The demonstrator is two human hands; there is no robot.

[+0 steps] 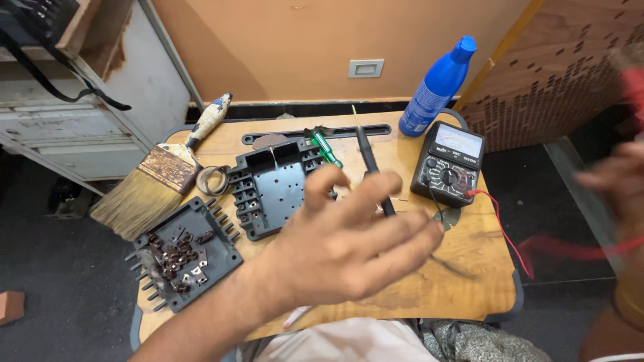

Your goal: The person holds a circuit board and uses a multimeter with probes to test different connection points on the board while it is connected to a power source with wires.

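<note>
In the head view, the left hand (pixel 349 251) hovers open at the centre of the frame, fingers spread and holding nothing, palm down above the wooden desk (pixel 463 275). Just beyond its fingertips lies a black probe (pixel 371 167), its long axis running from the upper middle of the frame down toward the fingers, tip pointing away. The left hand is far nearer to it than the right hand (pixel 617 177), which is a blur at the right edge; whether those fingers are apart or closed cannot be told. Left of the probe sits an empty black plastic housing (pixel 272 188). The black tray (pixel 184 258) at lower left holds small brown and metal parts. An analogue meter (pixel 448 163) stands at right.
</note>
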